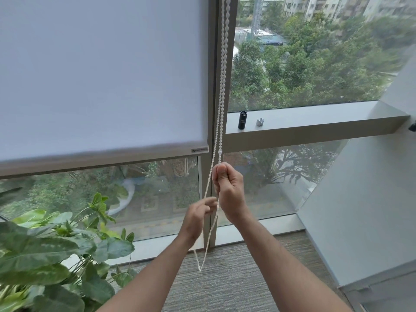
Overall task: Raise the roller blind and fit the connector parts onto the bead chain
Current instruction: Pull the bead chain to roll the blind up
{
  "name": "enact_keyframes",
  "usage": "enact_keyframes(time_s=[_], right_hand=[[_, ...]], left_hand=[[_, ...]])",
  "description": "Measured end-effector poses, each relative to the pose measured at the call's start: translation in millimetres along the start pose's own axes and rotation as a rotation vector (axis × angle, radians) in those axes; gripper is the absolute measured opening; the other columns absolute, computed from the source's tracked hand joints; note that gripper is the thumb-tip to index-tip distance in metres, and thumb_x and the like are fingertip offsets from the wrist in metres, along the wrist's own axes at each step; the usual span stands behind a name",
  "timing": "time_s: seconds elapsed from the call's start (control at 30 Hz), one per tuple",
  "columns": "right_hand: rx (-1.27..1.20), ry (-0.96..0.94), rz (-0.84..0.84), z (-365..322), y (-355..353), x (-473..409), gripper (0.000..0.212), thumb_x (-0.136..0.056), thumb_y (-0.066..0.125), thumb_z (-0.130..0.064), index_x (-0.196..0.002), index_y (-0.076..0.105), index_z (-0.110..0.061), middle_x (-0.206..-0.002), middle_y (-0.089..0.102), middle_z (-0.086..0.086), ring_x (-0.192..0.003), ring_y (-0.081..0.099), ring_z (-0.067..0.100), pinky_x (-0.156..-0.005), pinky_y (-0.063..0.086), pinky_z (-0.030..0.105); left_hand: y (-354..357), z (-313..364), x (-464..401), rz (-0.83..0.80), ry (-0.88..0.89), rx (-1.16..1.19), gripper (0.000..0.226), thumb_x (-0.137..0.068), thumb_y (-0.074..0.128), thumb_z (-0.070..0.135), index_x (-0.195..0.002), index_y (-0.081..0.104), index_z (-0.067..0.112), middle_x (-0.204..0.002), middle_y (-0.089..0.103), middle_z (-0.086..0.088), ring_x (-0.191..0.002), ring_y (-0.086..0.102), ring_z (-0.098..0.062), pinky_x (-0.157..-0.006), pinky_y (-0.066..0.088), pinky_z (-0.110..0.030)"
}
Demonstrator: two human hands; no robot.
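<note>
Raising is partway: roller blind covers most of the pane, right hand in closed grip on bead chain, left hand loose beside it, connector parts unfitted on the sill.

Roller blind: plain white fabric, no pattern. Bead chain: white, one clear bead. Window frame: grey-beige. Sill: pale grey. Cylinder on sill: glossy black. Small clip: silver-grey. Carpet: grey, fine stripes. Plant: green, paler mottling.
</note>
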State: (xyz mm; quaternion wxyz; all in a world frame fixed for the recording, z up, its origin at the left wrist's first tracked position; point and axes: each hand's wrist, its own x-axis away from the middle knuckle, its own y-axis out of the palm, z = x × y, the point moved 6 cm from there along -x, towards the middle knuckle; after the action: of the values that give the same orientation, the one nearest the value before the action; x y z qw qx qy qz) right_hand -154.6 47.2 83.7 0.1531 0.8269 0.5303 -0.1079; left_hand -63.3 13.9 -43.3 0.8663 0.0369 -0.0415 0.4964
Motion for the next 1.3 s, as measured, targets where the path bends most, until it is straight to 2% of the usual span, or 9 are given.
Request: enact_keyframes(time_s=[0.17,0.3,0.5,0.6,0.83,1.0,1.17,1.23,1.3], right_hand=[[0.014,0.058,-0.001,25,-2,10,0.038,-0.099,0.043,-0.023,-0.063,0.053,-0.031,-0.052,0.045,-0.015,-0.05,0.036,0.001,-0.049,0.032,0.016],[0.024,0.088,-0.006,36,1,13,0.04,-0.098,0.042,-0.021,-0.061,0.053,-0.031,-0.053,0.046,-0.019,-0.05,0.036,-0.002,-0.05,0.032,0.012],[0.066,0.115,-0.025,54,-4,27,0.038,-0.098,0.042,-0.019,-0.061,0.047,-0.025,-0.054,0.041,-0.015,-0.052,0.032,0.002,-0.052,0.029,0.017],[0.08,0.161,-0.046,63,-5,40,0.04,-0.099,0.042,-0.02,-0.06,0.047,-0.029,-0.054,0.04,-0.014,-0.052,0.031,0.002,-0.051,0.028,0.017],[0.023,0.328,-0.211,82,-9,51,0.044,-0.104,0.043,-0.016,-0.065,0.058,-0.027,-0.056,0.046,-0.001,-0.049,0.039,0.01,-0.048,0.033,0.026],[0.063,0.404,-0.198,81,-27,32,0.036,-0.1,0.045,-0.031,-0.097,0.071,-0.006,-0.096,0.072,0.005,-0.094,0.066,0.02,-0.093,0.05,0.049],[0.026,0.218,-0.035,17,-31,-13,0.038,-0.094,0.042,-0.032,-0.12,0.067,-0.018,-0.124,0.069,0.006,-0.118,0.064,0.018,-0.104,0.048,0.036],[-0.065,0.126,-0.094,-18,-15,-28,0.039,-0.101,0.036,-0.034,-0.118,0.067,-0.016,-0.116,0.071,0.011,-0.106,0.069,0.024,-0.095,0.053,0.039],[-0.182,0.048,-0.15,-52,4,-41,0.043,-0.104,0.033,-0.035,-0.116,0.066,-0.009,-0.093,0.07,0.011,-0.074,0.067,0.024,-0.065,0.054,0.036]], left_hand=[[-5,53,-12,0.051,0.154,0.184,0.037,-0.09,0.047,0.026,-0.108,0.072,0.006,-0.101,0.073,-0.019,-0.096,0.067,-0.03,-0.09,0.051,-0.048],[7,114,-6,0.003,0.353,0.276,0.046,-0.096,0.052,0.046,-0.115,0.068,0.008,-0.095,0.071,-0.014,-0.094,0.066,-0.029,-0.086,0.052,-0.041],[19,178,5,-0.057,0.578,0.362,0.039,-0.103,0.043,0.04,-0.112,0.068,0.012,-0.071,0.062,-0.002,-0.061,0.055,-0.02,-0.058,0.047,-0.03],[21,173,4,-0.017,0.559,0.275,0.035,-0.101,0.045,0.04,-0.089,0.07,0.017,-0.055,0.042,0.007,-0.048,0.033,-0.013,-0.045,0.028,-0.025],[19,140,3,0.111,0.476,0.14,0.035,-0.098,0.047,0.041,-0.067,0.059,0.029,-0.05,0.04,0.011,-0.044,0.033,-0.009,-0.042,0.026,-0.025],[21,99,5,0.092,0.369,0.114,0.038,-0.1,0.045,0.029,-0.065,0.058,0.027,-0.051,0.04,0.011,-0.046,0.033,-0.007,-0.044,0.029,-0.02],[18,73,6,0.095,0.288,0.094,0.039,-0.101,0.045,0.032,-0.065,0.058,0.026,-0.046,0.038,0.013,-0.043,0.03,-0.004,-0.044,0.027,-0.019],[17,68,6,0.09,0.279,0.094,0.037,-0.099,0.046,0.036,-0.067,0.057,0.022,-0.047,0.039,0.013,-0.044,0.032,-0.004,-0.044,0.028,-0.018],[19,66,4,0.077,0.275,0.087,0.038,-0.101,0.046,0.035,-0.066,0.057,0.023,-0.049,0.037,0.012,-0.045,0.03,-0.007,-0.044,0.025,-0.022]])
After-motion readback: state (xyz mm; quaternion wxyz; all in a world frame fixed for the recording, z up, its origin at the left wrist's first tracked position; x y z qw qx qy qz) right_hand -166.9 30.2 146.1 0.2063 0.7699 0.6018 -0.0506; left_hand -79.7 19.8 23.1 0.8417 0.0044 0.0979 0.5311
